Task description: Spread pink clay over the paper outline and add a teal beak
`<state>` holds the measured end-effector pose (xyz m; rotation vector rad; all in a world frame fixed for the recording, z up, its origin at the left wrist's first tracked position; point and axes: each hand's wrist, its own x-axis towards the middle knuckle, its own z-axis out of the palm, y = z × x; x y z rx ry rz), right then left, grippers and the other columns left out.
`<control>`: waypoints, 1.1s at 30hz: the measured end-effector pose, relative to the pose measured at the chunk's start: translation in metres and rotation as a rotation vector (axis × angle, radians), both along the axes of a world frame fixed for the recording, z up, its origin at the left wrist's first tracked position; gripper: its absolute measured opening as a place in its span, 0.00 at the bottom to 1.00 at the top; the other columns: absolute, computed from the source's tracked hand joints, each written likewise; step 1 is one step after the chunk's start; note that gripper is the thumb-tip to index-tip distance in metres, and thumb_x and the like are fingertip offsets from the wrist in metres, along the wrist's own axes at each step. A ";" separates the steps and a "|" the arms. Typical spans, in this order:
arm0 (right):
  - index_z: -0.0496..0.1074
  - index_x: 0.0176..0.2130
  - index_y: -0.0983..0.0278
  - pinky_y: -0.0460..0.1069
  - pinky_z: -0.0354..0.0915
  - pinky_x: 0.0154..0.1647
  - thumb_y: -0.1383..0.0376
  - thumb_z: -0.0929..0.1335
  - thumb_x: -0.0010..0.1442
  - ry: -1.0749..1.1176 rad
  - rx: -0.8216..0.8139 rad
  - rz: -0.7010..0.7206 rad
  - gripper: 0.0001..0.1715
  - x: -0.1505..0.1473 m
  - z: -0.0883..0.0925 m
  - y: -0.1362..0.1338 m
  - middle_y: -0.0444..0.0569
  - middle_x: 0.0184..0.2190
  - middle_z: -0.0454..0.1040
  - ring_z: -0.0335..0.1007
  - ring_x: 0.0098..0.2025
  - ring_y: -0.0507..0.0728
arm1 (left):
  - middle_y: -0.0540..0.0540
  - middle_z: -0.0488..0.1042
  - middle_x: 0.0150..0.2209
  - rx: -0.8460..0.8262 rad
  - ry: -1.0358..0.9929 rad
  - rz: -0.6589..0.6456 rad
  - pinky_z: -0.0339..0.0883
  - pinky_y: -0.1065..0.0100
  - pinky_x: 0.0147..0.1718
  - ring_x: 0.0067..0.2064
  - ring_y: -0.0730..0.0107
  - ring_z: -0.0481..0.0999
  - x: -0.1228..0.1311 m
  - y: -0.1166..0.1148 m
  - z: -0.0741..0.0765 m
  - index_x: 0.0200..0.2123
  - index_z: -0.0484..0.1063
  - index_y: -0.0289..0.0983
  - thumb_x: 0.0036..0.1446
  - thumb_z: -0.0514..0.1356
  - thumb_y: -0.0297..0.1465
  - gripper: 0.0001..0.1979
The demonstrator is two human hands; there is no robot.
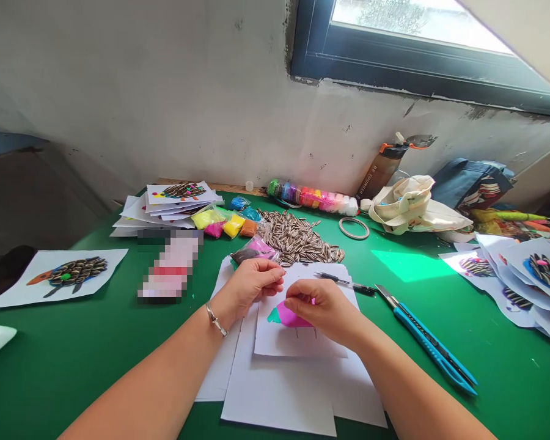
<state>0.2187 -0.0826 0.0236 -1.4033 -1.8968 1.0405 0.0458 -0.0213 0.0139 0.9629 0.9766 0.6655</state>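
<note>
A white card (279, 344) lies on white sheets (275, 397) in front of me. It bears a flat pink shape with a teal end (274, 315) and thin drawn legs below. Over the card's upper left edge, my left hand (259, 282) is closed in a pinch; what sits between its fingertips is too small to name. My right hand (323, 305) hovers over the pink shape, thumb and forefinger pressed together, and hides part of it. Whatever those fingers hold is hidden. Just beyond my left hand is a plastic bag of pink clay (255, 247).
A heap of sunflower seeds (297, 237) lies behind the card. To the right are a black pen (348, 283) and a blue utility knife (433, 345). Seed pictures are stacked at left (178, 201) and right (531, 275). A bottle (381, 168) stands by the wall.
</note>
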 end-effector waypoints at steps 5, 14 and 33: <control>0.76 0.32 0.61 0.44 0.57 0.31 0.70 0.64 0.61 0.003 0.071 0.038 0.12 -0.004 -0.001 -0.001 0.42 0.27 0.71 0.63 0.30 0.51 | 0.49 0.73 0.24 0.007 -0.017 -0.011 0.66 0.70 0.30 0.26 0.75 0.71 0.000 0.001 -0.003 0.27 0.74 0.34 0.40 0.73 0.40 0.18; 0.74 0.30 0.60 0.45 0.59 0.31 0.72 0.64 0.61 -0.140 0.098 -0.028 0.12 -0.009 -0.012 -0.014 0.41 0.26 0.72 0.64 0.29 0.51 | 0.48 0.73 0.24 0.006 -0.037 -0.003 0.65 0.71 0.29 0.28 0.73 0.72 0.000 0.000 -0.002 0.27 0.74 0.33 0.41 0.73 0.39 0.17; 0.79 0.38 0.53 0.51 0.63 0.37 0.71 0.67 0.62 -0.338 0.558 -0.036 0.14 -0.020 -0.050 -0.021 0.46 0.33 0.75 0.64 0.37 0.56 | 0.49 0.72 0.23 0.000 -0.062 0.007 0.64 0.70 0.30 0.28 0.73 0.72 0.000 -0.002 -0.001 0.25 0.74 0.33 0.44 0.71 0.35 0.13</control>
